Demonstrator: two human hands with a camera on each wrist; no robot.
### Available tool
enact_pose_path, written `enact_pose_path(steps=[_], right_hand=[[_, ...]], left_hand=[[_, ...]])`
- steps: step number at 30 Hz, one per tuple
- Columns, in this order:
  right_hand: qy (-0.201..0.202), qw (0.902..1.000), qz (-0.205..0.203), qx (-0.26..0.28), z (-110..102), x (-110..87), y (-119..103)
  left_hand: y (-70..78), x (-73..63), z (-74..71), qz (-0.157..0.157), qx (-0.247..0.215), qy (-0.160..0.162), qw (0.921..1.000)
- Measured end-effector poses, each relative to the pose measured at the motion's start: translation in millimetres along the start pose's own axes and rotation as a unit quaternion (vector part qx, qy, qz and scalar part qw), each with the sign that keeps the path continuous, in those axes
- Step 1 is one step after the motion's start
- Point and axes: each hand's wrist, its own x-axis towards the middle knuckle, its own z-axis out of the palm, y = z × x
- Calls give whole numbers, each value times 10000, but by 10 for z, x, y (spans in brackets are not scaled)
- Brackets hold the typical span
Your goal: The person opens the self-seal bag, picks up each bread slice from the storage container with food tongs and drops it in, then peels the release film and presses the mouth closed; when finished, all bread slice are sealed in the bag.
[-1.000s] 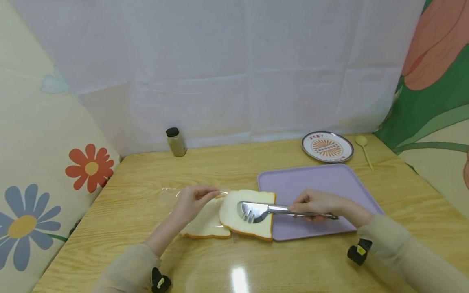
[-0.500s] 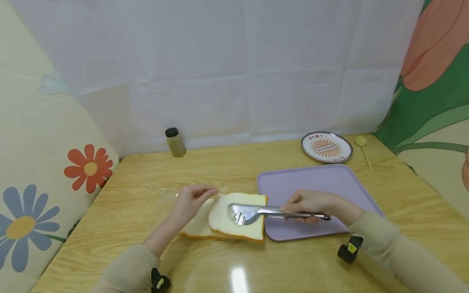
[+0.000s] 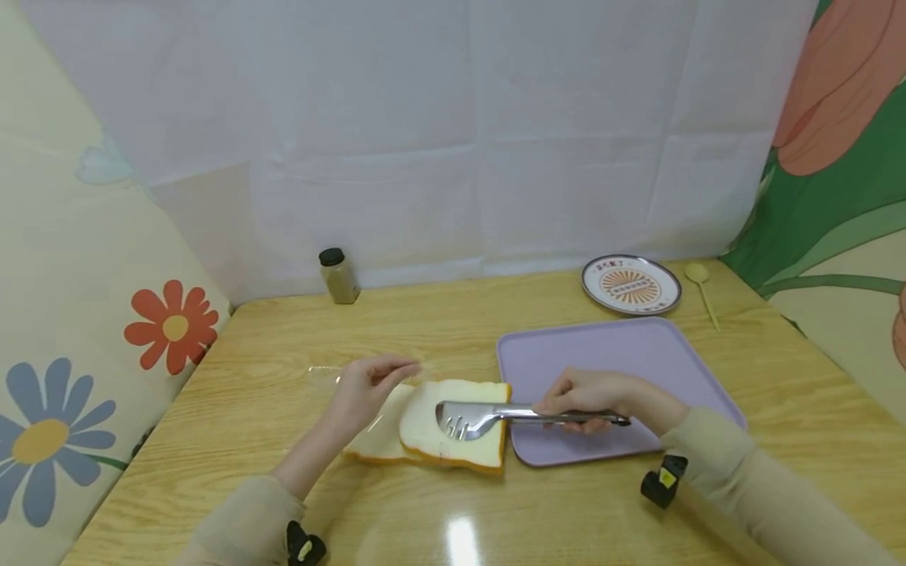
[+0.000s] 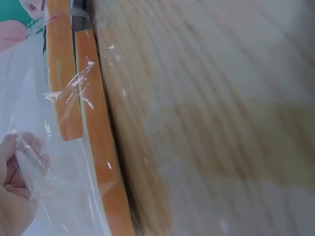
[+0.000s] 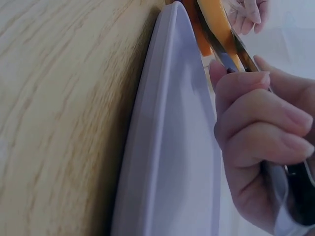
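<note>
My right hand (image 3: 591, 399) grips metal tongs (image 3: 520, 412), whose slotted jaw lies flat over a white bread slice (image 3: 421, 428) with a brown crust. The right wrist view shows this slice's crust (image 5: 216, 22) between the two tong arms. A second slice (image 3: 377, 442) lies under it on the left, inside a clear plastic bag (image 4: 56, 206). The upper slice overlaps its right part, and plastic film crosses both crusts in the left wrist view. My left hand (image 3: 364, 391) pinches the bag's film between thumb and fingers, above the lower slice.
A purple tray (image 3: 580, 346) sits under my right hand, its left edge near the upper slice. Behind it are a round patterned plate (image 3: 631, 287) and a yellow spoon (image 3: 699, 275). A black-capped jar (image 3: 341, 279) stands at the back left of the wooden table (image 3: 269, 354).
My right hand has moved left with the tongs and slice, which now covers more of the lower slice and sits slightly nearer the front. The left hand has kept its pinch, nearly still.
</note>
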Motion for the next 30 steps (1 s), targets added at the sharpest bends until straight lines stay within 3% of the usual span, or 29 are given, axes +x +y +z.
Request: enact_pose_path(steps=[8,12,19,24,27,30], right_hand=[[-94,9996,-125,226,-3,28,-35],[-136,9995,-127,242,14,45,-56],[-38,9999,-46,113,65,90,-79],[118,9999,39,-15,86,105,-78],[179,9998,33,-23,95,102,-75],[161,9998,-28,94,103,92,-68]], left_hand=[[4,0,9,98,-270,-444,9986],[11,-4,27,174,-181,-291,9993],[52,-20,30,711,242,138,9971],[75,0,32,816,338,388,9953],[84,7,32,828,333,389,9952],[82,3,27,736,302,127,9968]])
